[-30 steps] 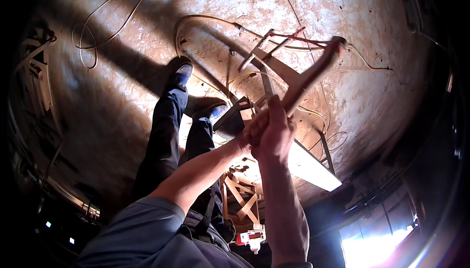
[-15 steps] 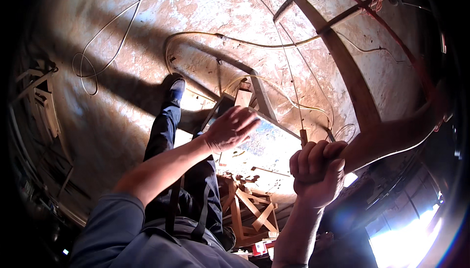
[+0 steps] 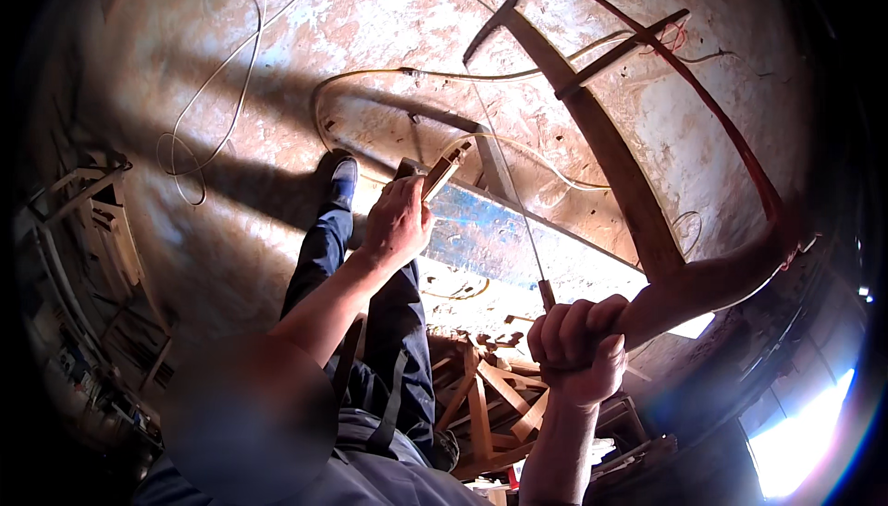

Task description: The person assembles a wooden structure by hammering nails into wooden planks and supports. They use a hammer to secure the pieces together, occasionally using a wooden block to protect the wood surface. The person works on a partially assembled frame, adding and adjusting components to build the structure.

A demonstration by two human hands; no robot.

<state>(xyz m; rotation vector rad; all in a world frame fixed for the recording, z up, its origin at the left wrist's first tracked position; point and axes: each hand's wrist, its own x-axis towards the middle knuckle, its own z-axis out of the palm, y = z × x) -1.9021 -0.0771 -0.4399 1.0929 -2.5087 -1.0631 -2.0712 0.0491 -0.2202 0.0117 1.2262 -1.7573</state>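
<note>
My right hand is closed round the end arm of a wooden frame saw, beside the small blade knob. The saw stands out ahead of me, its thin blade on the left and a red cord along its right side. My left hand has its fingers wrapped on a short wooden piece, whose darker, notched-looking end points away to the right. Beneath lies a blue-stained board. The saw blade passes over the board, apart from the wooden piece. My left fingertips are partly hidden.
A heap of wooden offcuts and frames lies near my legs. Pale cable loops over the floor at left, and a yellowish hose runs beyond the board. Stacked wood stands far left. My shoe is beside the board.
My left hand has moved left and closed on the wooden piece, which it was hovering over with fingers loose. The saw in my right hand has shifted to the left.
</note>
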